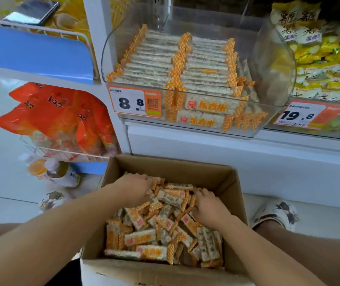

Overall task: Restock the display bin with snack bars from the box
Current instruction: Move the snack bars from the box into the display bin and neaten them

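Head view: both hands down in the box (235,182), gathering snack bars (140,237).
Left hand (137,187) and right hand (209,209) lie spread-fingered on the jumbled bars, which point every way. At 12 o'clock, the display bin (268,112) looks mostly full, its bars lying 9-to-3 in rows; plenty remain boxed.
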